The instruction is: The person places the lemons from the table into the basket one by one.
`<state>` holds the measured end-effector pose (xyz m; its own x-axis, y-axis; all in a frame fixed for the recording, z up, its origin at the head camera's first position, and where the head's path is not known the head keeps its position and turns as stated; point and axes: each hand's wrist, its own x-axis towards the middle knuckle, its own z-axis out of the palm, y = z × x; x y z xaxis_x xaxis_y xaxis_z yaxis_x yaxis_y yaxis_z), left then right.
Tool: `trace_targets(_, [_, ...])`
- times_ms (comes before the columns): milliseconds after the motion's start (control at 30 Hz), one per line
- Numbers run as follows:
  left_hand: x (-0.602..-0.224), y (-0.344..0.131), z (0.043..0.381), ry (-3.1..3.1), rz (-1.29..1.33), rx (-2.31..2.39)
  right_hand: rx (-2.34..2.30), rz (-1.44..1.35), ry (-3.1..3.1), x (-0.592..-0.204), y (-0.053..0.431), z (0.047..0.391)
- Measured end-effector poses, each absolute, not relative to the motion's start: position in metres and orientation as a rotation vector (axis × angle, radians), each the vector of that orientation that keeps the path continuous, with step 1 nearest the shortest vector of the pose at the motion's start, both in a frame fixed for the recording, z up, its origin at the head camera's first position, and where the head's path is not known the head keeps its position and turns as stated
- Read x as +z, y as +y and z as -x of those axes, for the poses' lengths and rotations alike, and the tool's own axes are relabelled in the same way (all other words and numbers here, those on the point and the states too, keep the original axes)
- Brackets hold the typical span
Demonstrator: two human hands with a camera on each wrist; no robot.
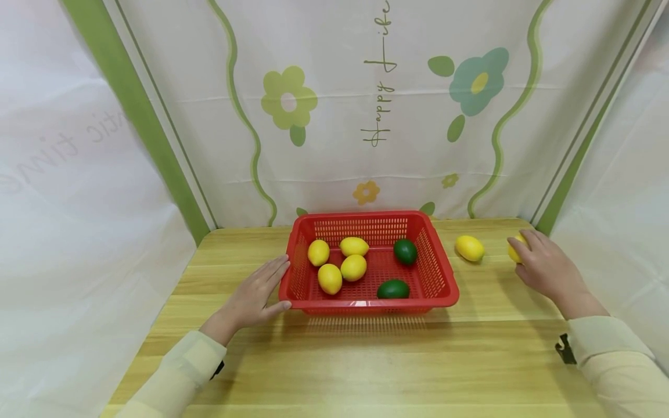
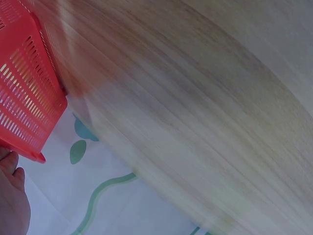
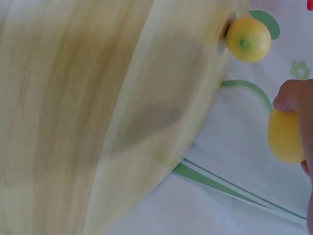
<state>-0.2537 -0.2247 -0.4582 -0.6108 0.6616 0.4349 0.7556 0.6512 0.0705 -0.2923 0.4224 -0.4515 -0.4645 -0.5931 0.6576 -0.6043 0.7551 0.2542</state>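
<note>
My right hand (image 1: 551, 267) grips a yellow lemon (image 1: 515, 249) on the far right of the table; in the right wrist view the thumb and fingers wrap this lemon (image 3: 284, 136), partly covering it. A second lemon (image 1: 469, 248) lies on the table between that hand and the red plastic basket (image 1: 366, 303). Against the basket's left rim rests my left hand (image 1: 253, 296), its fingers extended and thumb at the near corner. Inside the basket are several lemons (image 1: 330, 279) on the left and two dark green oval fruits (image 1: 405, 251) on the right.
The basket stands on a wood-grain table (image 1: 366, 366), near its back edge. A white printed curtain (image 1: 334, 145) hangs behind the table, and white sheets (image 1: 78, 232) close in both sides.
</note>
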Motion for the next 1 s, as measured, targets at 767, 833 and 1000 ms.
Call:
trace_targets(767, [-0.460, -0.226, 0.253, -2.502, 1.107, -0.335, -0.029, -0.938, -2.053, -0.416, 0.381, 0.283])
trace_targets(833, [-0.461, -0.226, 0.254, -2.503, 1.106, -0.337, -0.035, -0.933, -2.048, -0.413, 0.378, 0.282])
trace_targets(1000, [-0.461, -0.226, 0.254, -2.508, 1.107, -0.346, -0.052, -0.929, -2.057, -0.407, 0.371, 0.279])
